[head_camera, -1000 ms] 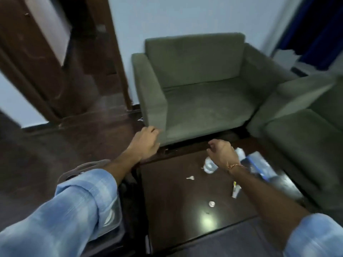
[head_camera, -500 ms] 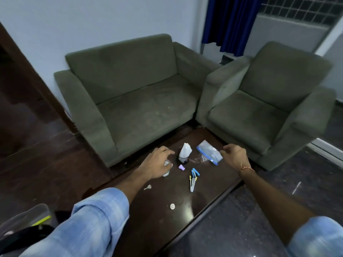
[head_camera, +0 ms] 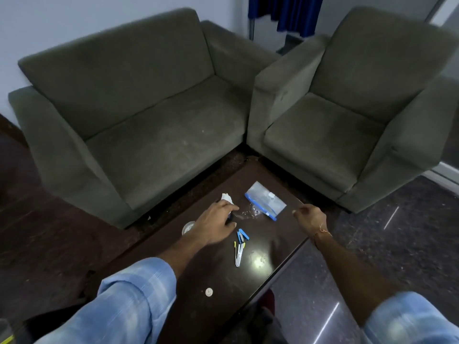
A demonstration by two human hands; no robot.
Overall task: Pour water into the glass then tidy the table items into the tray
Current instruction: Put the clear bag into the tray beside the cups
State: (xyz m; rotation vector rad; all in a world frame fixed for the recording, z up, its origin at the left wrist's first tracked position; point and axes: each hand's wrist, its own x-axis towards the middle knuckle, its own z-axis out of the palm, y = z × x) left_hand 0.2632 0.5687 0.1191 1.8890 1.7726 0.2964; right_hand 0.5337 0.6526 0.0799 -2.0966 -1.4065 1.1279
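On the desk (head_camera: 223, 269), the left hand (head_camera: 213, 227) has moved past the glass (head_camera: 188, 227), fingers relaxed, grasping nothing; right hand (head_camera: 310, 217) hovers loosely curled, empty. Pouring hasn't begun.

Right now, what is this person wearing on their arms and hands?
Both arms wear light blue, faintly checked shirt sleeves, pushed up to about the elbow, leaving the forearms bare. The right wrist carries a thin thread bracelet with a reddish-orange tint. The left hand and right hand are bare: no gloves, and no rings that I can see.
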